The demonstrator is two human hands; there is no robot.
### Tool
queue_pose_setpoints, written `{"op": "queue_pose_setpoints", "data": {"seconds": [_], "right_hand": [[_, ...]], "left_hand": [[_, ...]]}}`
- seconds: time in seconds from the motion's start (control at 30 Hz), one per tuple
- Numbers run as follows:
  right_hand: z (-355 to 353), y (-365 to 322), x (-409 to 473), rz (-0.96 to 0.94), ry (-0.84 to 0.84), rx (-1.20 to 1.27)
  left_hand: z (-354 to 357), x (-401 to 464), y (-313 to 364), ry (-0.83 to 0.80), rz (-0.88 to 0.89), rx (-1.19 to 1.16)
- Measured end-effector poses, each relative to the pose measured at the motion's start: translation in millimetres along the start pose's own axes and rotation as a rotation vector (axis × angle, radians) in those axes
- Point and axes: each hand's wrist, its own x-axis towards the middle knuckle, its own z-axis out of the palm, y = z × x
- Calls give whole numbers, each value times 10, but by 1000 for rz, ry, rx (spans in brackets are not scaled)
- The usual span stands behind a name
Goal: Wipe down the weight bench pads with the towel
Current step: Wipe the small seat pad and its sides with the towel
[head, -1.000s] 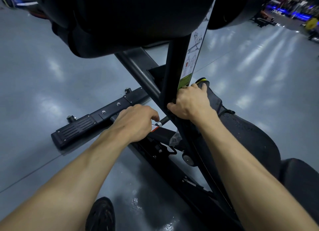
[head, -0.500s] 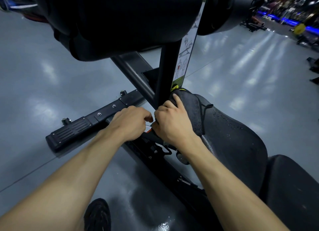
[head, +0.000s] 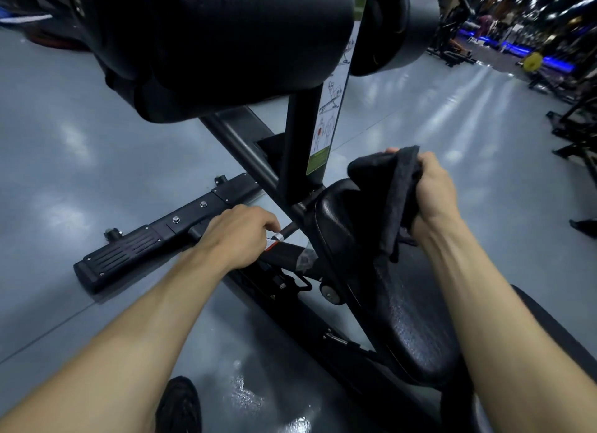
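My right hand point(head: 433, 190) grips a dark towel point(head: 387, 200) and holds it just above the front end of the black seat pad point(head: 407, 306), which glistens with droplets. My left hand point(head: 239, 235) is curled round a thin black handle bar point(head: 286, 230) on the bench frame, left of the seat pad. Two large black roller pads point(head: 226, 44) point(head: 400, 22) hang overhead on the black upright post point(head: 298, 141).
The bench's black foot bar point(head: 135, 248) lies on the grey floor at left. A second pad point(head: 549, 352) sits at lower right behind my right arm. My black shoe point(head: 179, 406) is at the bottom. Other gym machines point(head: 575, 116) stand at far right.
My right hand has lifted off the post base and moved right and up with the towel, clear of the seat pad's front. My left hand stays on the handle bar.
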Motion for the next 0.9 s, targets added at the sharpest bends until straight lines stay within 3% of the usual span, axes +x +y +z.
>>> {"op": "queue_pose_setpoints", "data": {"seconds": [0.1, 0.23, 0.3, 0.57, 0.73, 0.9], "right_hand": [[157, 47, 260, -178, 48, -305], [476, 377, 261, -353, -484, -1223], [510, 500, 264, -401, -552, -1536], [859, 428, 274, -462, -471, -1751], [953, 624, 10, -559, -433, -1892], [752, 640, -159, -626, -512, -1625]], "left_hand": [[1, 18, 1, -7, 4, 10], [10, 59, -9, -15, 4, 1], [15, 85, -14, -16, 0, 0], [11, 123, 24, -20, -3, -18], [-35, 110, -86, 92, -85, -51], [-32, 55, -66, 122, -65, -41]]}}
